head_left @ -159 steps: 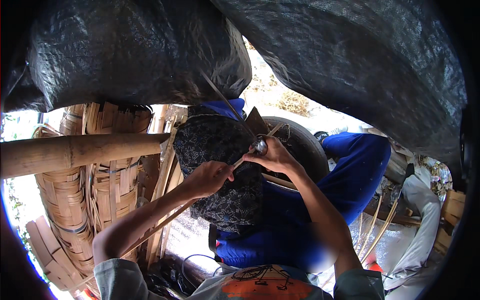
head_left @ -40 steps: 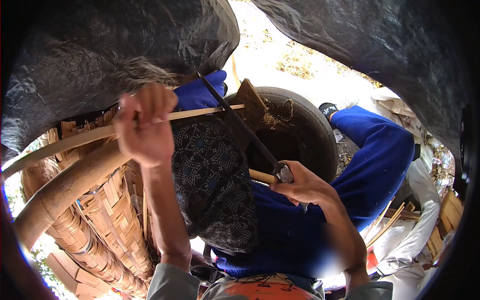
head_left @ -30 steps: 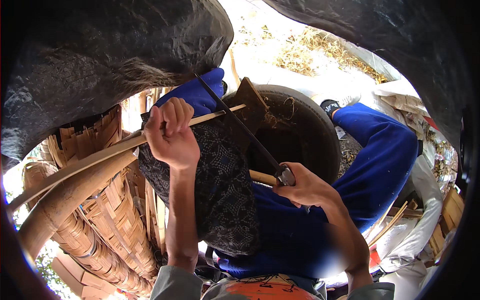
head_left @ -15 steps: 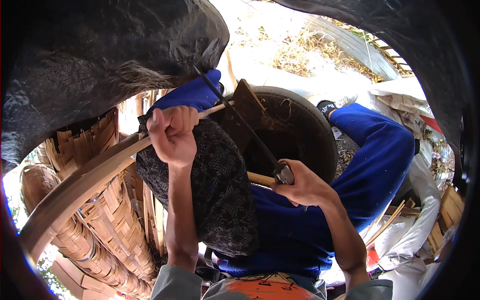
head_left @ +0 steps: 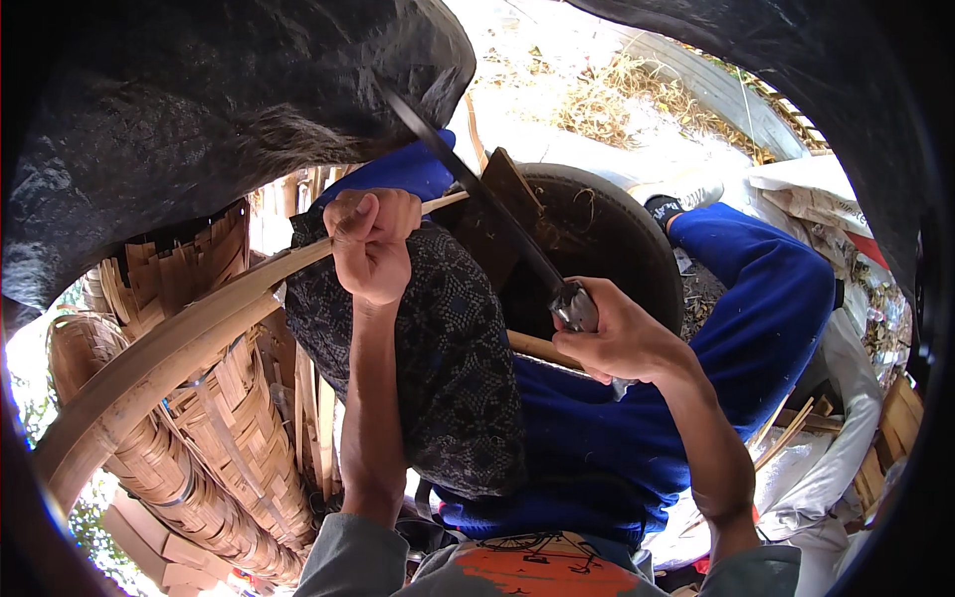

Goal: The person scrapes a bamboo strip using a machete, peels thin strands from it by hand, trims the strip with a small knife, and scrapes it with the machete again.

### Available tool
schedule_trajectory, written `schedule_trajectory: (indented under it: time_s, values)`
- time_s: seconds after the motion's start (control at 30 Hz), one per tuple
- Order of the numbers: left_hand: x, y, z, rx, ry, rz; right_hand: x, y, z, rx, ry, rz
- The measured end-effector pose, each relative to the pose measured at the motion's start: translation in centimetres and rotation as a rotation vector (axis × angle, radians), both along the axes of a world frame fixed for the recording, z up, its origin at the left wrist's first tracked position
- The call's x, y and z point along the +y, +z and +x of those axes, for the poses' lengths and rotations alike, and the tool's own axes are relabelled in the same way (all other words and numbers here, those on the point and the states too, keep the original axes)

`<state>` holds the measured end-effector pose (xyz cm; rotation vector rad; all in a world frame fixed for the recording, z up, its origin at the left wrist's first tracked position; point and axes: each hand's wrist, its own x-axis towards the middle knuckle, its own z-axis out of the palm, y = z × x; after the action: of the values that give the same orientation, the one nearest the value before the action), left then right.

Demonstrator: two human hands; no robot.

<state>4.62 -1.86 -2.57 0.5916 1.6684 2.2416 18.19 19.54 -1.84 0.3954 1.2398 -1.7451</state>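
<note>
My left hand is closed around a thin end of a split bamboo strip. The long bamboo curves away to the lower left, and its slender tip pokes out past my fist to the right. Close to the fist, a narrow sliver stands apart from the wider piece. In my right hand is the handle of a long knife. Its dark blade slants up to the left and crosses by the bamboo tip; whether they touch I cannot tell. Under my left wrist, a dark patterned cloth covers my left thigh.
A black tyre lies between my legs, with a wooden board tilted up in it. Woven bamboo baskets stand at left. Black plastic sheeting hangs overhead. White sacks and wood scraps lie at right.
The knife has turned, so more of its blade's flat shows, and my right hand has risen slightly. A gap between sliver and wider bamboo now shows left of my fist. The whole view has shifted slightly.
</note>
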Motion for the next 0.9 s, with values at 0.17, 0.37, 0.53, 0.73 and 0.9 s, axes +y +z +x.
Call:
schedule_trajectory:
  time_s: [0.17,0.37,0.53,0.73,0.9]
  values:
    - [0.1,-0.2,0.3,0.082,0.017,-0.009,0.0,-1.2,-1.2,-0.050,0.231,0.162]
    - [1.7,0.3,0.4,0.034,-0.023,-0.064,2.1,0.8,-1.3,-0.001,0.145,0.047]
    - [1.2,-0.2,0.3,0.042,-0.076,-0.037,2.8,-1.2,-3.0,-0.219,0.128,-0.146]
    - [0.5,0.1,0.1,0.038,-0.082,-0.009,2.2,-0.6,-3.1,-0.130,0.254,-0.073]
    - [0.7,-0.2,0.2,0.026,-0.032,0.004,2.2,1.3,-4.1,0.029,0.192,0.045]
